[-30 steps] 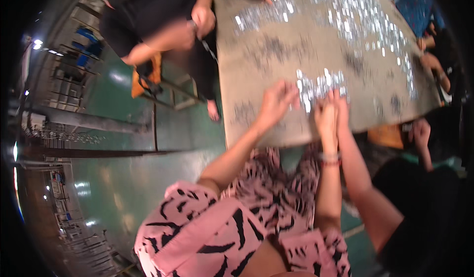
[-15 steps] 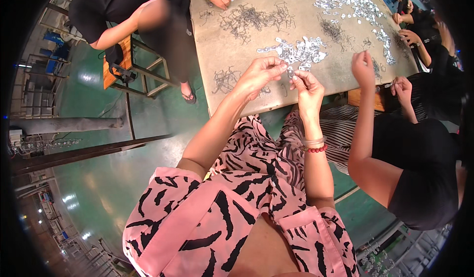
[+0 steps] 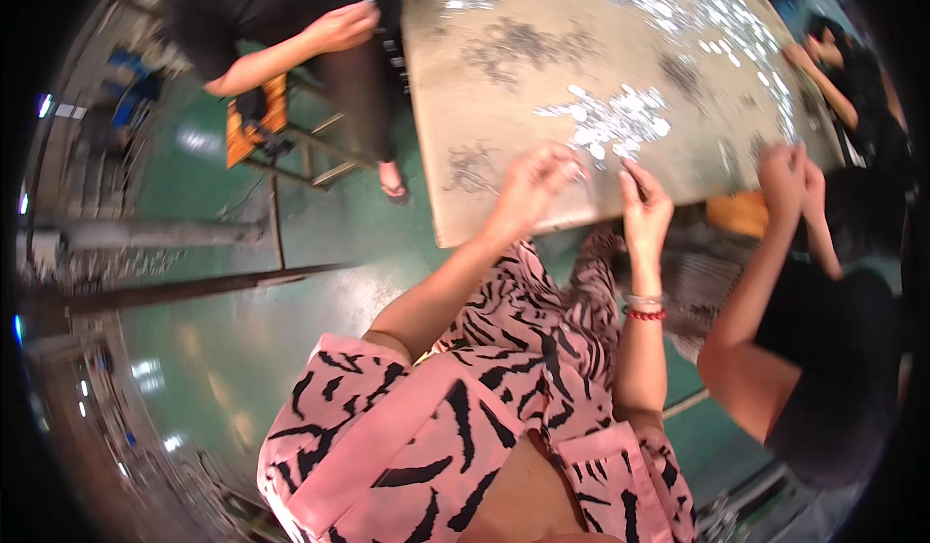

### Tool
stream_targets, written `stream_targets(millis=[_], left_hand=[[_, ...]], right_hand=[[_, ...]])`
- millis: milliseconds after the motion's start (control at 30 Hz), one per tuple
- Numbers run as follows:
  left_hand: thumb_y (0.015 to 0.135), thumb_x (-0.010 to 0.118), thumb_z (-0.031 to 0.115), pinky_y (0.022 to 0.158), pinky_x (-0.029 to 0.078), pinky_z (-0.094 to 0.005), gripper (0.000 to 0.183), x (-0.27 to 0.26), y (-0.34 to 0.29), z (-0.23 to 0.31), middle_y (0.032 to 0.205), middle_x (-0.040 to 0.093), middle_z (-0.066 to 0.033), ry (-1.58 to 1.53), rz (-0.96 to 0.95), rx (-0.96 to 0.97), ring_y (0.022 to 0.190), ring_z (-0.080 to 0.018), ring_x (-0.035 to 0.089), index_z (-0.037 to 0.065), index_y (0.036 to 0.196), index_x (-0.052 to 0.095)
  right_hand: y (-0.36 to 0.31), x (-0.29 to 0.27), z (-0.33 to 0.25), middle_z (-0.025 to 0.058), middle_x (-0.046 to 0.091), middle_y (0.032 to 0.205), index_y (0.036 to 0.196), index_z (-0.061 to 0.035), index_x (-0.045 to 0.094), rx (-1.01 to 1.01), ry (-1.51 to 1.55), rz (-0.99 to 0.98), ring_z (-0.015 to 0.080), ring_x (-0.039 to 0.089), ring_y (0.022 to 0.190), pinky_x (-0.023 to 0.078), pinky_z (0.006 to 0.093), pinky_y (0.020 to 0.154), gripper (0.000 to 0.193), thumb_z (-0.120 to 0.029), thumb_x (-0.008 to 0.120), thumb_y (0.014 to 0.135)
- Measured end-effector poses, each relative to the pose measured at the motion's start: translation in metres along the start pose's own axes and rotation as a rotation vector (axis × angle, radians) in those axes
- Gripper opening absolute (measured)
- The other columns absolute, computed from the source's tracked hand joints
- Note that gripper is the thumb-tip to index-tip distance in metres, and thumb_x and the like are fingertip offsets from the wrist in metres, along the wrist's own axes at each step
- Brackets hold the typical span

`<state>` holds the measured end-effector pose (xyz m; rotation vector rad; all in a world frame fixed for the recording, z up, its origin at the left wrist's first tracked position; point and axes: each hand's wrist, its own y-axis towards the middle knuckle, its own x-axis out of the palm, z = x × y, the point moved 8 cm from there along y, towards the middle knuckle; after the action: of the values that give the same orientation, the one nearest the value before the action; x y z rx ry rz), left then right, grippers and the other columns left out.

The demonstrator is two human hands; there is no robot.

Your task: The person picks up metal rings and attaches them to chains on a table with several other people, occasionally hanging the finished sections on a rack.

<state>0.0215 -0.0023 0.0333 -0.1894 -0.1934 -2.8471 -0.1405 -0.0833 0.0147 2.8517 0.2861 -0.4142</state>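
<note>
silver metal tabs (image 3: 622, 122) are lying heaped just beyond the fingertips (image 3: 633, 167). left hand (image 3: 536, 185) and right hand (image 3: 647, 214) are holding their fingers curled — blur is hiding whether either is grasping anything. dark wire pieces (image 3: 472, 167) are lying leftward, everything resting on the beige tabletop (image 3: 494, 112).

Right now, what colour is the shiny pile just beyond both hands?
Silver, nearly white in places; the shiny pile shows best in the head view.

Glossy, metallic-looking pieces (image 3: 625, 122) just beyond right hand (image 3: 646, 204); matt tabletop (image 3: 504, 107) beneath left hand (image 3: 536, 186); glossy floor (image 3: 291, 320), wooden stool (image 3: 236, 146) farther left; matt cloth trousers (image 3: 501, 286) below both
</note>
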Motion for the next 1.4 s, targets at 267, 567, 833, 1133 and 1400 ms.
stream_targets(millis=[267,567,833,1133,1400], left_hand=[[0.087,0.053,0.007,0.08,0.045,-0.0273,0.007,0.016,-0.004,-0.002,0.086,0.061,-0.005,-0.055,0.008,-0.001,0.085,-0.0108,0.058,0.001,0.091,0.054],[0.087,0.054,0.011,0.076,0.047,-0.0287,0.014,0.025,-0.001,0.011,0.087,0.064,-0.0093,0.178,-0.086,0.027,0.084,-0.0147,0.061,0.0,0.095,0.055],[0.086,0.055,0.018,0.072,0.047,-0.0367,0.019,0.054,-0.011,0.017,0.087,0.063,-0.015,0.348,-0.205,0.055,0.084,-0.0301,0.062,0.001,0.094,0.054],[0.084,0.054,0.015,0.074,0.043,-0.0411,0.013,0.064,-0.023,0.02,0.077,0.058,-0.013,0.433,-0.221,0.191,0.08,-0.0319,0.055,0.003,0.089,0.054],[0.084,0.054,0.015,0.074,0.043,-0.0406,0.012,0.071,-0.019,0.018,0.078,0.06,-0.0128,0.556,-0.236,0.2,0.08,-0.032,0.055,0.003,0.087,0.054]], right_hand=[[0.039,0.057,0.008,0.0254,0.058,0.08,0.088,0.0062,0.06,-0.18,-0.566,-0.357,0.0416,0.059,0.076,0.047,0.0437,0.065,0.022,0.005,0.06,0.065],[0.026,0.016,0.007,0.0106,0.062,0.084,0.107,0.0059,0.057,0.306,0.271,-0.244,0.013,0.059,0.069,0.048,0.0253,0.065,0.032,0.007,0.057,0.074],[-0.012,-0.028,-0.033,0.0094,0.061,0.089,0.105,0.0064,0.056,0.265,0.59,-0.014,0.0122,0.056,0.074,0.046,0.0231,0.065,0.029,0.008,0.061,0.076],[-0.029,-0.027,-0.02,0.0094,0.059,0.083,0.107,0.0055,0.054,0.423,0.897,-0.098,0.016,0.055,0.068,0.045,0.0256,0.06,0.032,0.005,0.06,0.076],[-0.034,-0.041,-0.03,0.0093,0.06,0.084,0.106,0.0081,0.053,0.244,0.705,0.141,0.0132,0.054,0.069,0.045,0.0247,0.062,0.031,0.009,0.058,0.076]])
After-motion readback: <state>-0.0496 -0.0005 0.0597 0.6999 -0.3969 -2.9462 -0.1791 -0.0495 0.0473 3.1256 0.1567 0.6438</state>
